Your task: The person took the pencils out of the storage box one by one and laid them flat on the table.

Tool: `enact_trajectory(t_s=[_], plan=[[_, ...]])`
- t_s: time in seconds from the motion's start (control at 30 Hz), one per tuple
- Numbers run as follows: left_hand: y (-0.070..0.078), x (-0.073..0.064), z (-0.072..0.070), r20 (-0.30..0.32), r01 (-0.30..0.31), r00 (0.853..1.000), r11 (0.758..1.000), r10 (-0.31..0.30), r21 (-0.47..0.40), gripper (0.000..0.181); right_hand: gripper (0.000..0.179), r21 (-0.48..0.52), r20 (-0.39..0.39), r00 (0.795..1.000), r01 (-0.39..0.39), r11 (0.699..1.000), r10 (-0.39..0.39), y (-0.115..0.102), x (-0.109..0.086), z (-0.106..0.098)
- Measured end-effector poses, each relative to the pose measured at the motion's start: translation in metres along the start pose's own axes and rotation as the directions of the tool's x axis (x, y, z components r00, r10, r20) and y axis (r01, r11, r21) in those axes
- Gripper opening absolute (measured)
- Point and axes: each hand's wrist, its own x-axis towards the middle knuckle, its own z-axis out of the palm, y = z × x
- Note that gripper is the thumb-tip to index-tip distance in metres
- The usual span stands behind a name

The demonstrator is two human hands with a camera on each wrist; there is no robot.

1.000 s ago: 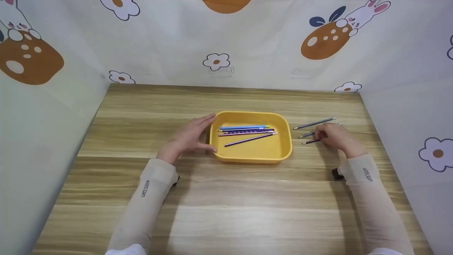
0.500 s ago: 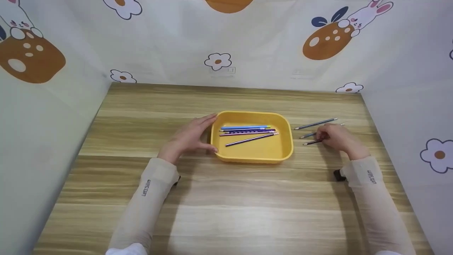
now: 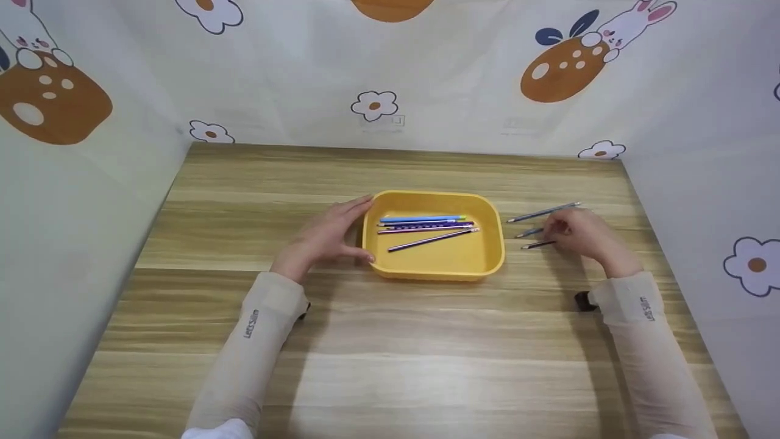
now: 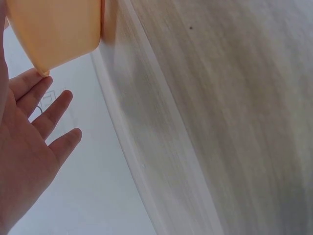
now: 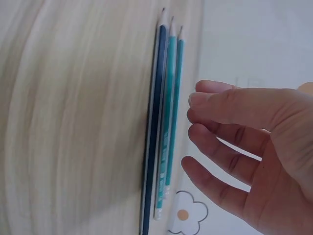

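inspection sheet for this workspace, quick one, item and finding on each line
Surface: wood-grain table, no spill seen
Job's things: yellow tray holding several pencils; right of it, one navy pencil and two teal pencils lie roughly side by side
Clutter: nothing seen
Left hand: thumb and fingertips at the tray's left end
Right hand: over the loose pencils, no pencil seen in its grasp, contact unclear
Cables: nothing seen
Surroundings: pale panels printed with flowers and rabbits
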Motion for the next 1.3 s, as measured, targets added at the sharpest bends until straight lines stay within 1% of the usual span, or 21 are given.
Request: enact_trajectory(t_s=[0.07,0.2,0.3,0.43,0.5,0.6,0.73,0.87,1.03,1.2,1.3], plan=[[0.000,0.000,0.000,0.001,0.004,1.000,1.000,-0.004,-0.007,0.113,0.006,0.018,-0.015,1.000,0.001,1.000,-0.001,-0.004,0.000,-0.001],[-0.001,0.000,0.000,-0.008,-0.016,1.000,1.000,0.016,0.000,0.113,0.007,0.052,-0.061,0.998,0.026,0.998,-0.023,-0.011,-0.001,-0.002],[-0.001,0.000,0.000,-0.014,-0.030,0.999,1.000,0.030,0.005,0.114,0.009,0.081,-0.076,0.997,0.024,0.996,-0.017,-0.016,-0.001,-0.003],[-0.001,0.000,0.000,-0.005,-0.010,1.000,1.000,0.010,-0.013,0.113,0.008,0.128,-0.073,0.997,-0.021,0.992,0.030,-0.025,-0.001,-0.005],[-0.001,0.000,-0.001,0.002,0.005,1.000,1.000,-0.005,-0.014,0.113,0.010,0.146,-0.076,0.996,-0.027,0.989,0.038,-0.030,-0.001,-0.005],[0.000,0.001,-0.001,0.011,0.018,1.000,1.000,-0.018,-0.007,0.114,0.011,0.175,-0.087,0.996,-0.017,0.984,0.033,-0.038,0.001,-0.005],[0.000,0.001,-0.002,0.013,0.020,1.000,1.000,-0.020,-0.008,0.114,0.012,0.202,-0.105,0.994,0.009,0.979,0.012,-0.048,0.006,-0.003],[0.000,0.001,-0.002,0.013,0.020,1.000,1.000,-0.020,-0.012,0.114,0.014,0.256,-0.086,0.996,0.007,0.967,0.016,-0.058,0.012,-0.001],[-0.001,0.000,-0.001,0.019,0.008,1.000,1.000,-0.008,-0.006,0.114,0.017,0.328,-0.024,0.999,-0.015,0.945,0.025,-0.071,0.019,0.001],[-0.002,0.000,-0.001,0.009,-0.018,1.000,1.000,0.018,0.012,0.114,0.019,0.370,0.004,1.000,0.000,0.929,-0.002,-0.085,0.027,0.003],[-0.002,0.000,0.000,0.008,-0.028,1.000,0.999,0.028,0.027,0.114,0.021,0.377,0.008,1.000,0.021,0.926,-0.026,-0.094,0.031,0.003]])
